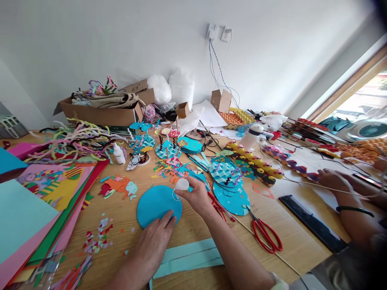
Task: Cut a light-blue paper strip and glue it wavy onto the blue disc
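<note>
My left hand lies with its fingers stretched out on the lower edge of a blue foam or paper disc on the wooden table. Over the disc's upper right edge, my right hand pinches a small, round, whitish translucent object between thumb and fingers; its exact kind cannot be made out. Pale blue-green paper strips lie in front of me between my forearms. Right of my right hand is a blue disc with light flecks, and red-handled scissors lie beyond it.
Coloured sheets are stacked at left, below a heap of pipe cleaners. A white glue bottle stands near paper fish cut-outs. A black ruler-like bar lies at right, beside another person's hands. Finished-looking blue crafts stand behind.
</note>
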A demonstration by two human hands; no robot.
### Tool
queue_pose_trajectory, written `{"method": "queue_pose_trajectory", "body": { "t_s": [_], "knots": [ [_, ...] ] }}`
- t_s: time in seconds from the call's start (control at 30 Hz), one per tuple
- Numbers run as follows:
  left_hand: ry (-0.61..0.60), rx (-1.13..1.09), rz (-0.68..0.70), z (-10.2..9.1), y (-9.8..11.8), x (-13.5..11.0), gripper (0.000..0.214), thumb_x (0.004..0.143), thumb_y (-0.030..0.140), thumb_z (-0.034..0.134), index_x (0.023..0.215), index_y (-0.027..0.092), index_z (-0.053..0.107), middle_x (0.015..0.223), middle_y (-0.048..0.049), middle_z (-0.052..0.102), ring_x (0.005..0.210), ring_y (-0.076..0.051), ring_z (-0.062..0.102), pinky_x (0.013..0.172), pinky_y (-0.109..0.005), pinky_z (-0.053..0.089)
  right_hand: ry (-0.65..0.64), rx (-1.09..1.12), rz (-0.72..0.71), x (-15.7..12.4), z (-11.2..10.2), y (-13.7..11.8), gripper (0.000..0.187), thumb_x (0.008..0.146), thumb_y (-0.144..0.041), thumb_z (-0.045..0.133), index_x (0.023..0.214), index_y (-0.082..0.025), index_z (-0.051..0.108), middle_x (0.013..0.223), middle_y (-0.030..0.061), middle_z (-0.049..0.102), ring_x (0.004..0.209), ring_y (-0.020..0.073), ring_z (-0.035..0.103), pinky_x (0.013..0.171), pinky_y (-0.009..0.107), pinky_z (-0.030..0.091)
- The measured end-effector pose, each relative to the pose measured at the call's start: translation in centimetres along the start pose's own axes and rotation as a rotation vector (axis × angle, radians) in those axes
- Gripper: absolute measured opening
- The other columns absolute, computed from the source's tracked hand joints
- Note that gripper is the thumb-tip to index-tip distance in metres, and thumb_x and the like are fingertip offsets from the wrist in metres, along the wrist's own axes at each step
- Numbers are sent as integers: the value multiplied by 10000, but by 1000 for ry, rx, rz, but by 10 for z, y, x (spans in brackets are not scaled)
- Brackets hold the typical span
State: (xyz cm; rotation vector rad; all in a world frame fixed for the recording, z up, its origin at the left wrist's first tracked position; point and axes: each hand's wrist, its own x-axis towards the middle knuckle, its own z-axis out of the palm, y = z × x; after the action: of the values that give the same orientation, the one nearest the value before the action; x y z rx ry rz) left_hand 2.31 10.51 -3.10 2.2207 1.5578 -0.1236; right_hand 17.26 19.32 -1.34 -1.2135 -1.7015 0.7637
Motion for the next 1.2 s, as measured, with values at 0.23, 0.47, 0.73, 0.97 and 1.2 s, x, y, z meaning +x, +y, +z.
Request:
{"method": "queue_pose_trajectory", "body": {
  "t_s": [0.23, 0.47, 0.73, 0.97, 1.2],
  "knots": [
    [-10, -33, -13, -3, 2, 0, 573, 806, 5, 266, 1304, 248, 410, 1436, 42, 311, 1109, -194, 489, 956, -340, 361, -18, -11, -5, 2, 1, 0, 156, 631, -313, 687, 663, -193, 593, 638, -29, 566, 627, 139, 496, 584, 228, 394],
    [-16, -8, -16, -5, 3, -1, 561, 813, 20, 262, 1307, 243, 407, 1439, 41, 308, 1098, -201, 495, 955, -339, 363, -8, -15, 4, 2, 0, 0, 155, 641, -316, 677, 666, -187, 595, 652, -25, 567, 631, 139, 503, 589, 232, 383],
    [11, -26, 7, 7, -4, 2, 590, 794, 2, 258, 1309, 253, 401, 1441, 46, 305, 1095, -190, 496, 965, -329, 343, -7, 33, 14, 3, 0, 2, 195, 641, -345, 681, 723, -183, 612, 677, -21, 583, 647, 142, 516, 609, 235, 407],
    [6, -21, 20, 3, -1, 1, 565, 811, 14, 256, 1311, 235, 402, 1438, 17, 316, 1106, -206, 495, 956, -339, 353, -9, 42, 28, 3, -2, 3, 200, 617, -338, 696, 698, -178, 607, 663, -20, 580, 648, 146, 511, 628, 245, 405],
    [17, 14, 50, 2, -2, 2, 570, 801, -1, 245, 1315, 192, 400, 1438, -17, 312, 1089, -221, 507, 942, -356, 372, -4, 33, 40, 5, -1, 2, 185, 629, -342, 679, 679, -178, 608, 630, -28, 571, 613, 140, 506, 599, 237, 389]
  ]
}}
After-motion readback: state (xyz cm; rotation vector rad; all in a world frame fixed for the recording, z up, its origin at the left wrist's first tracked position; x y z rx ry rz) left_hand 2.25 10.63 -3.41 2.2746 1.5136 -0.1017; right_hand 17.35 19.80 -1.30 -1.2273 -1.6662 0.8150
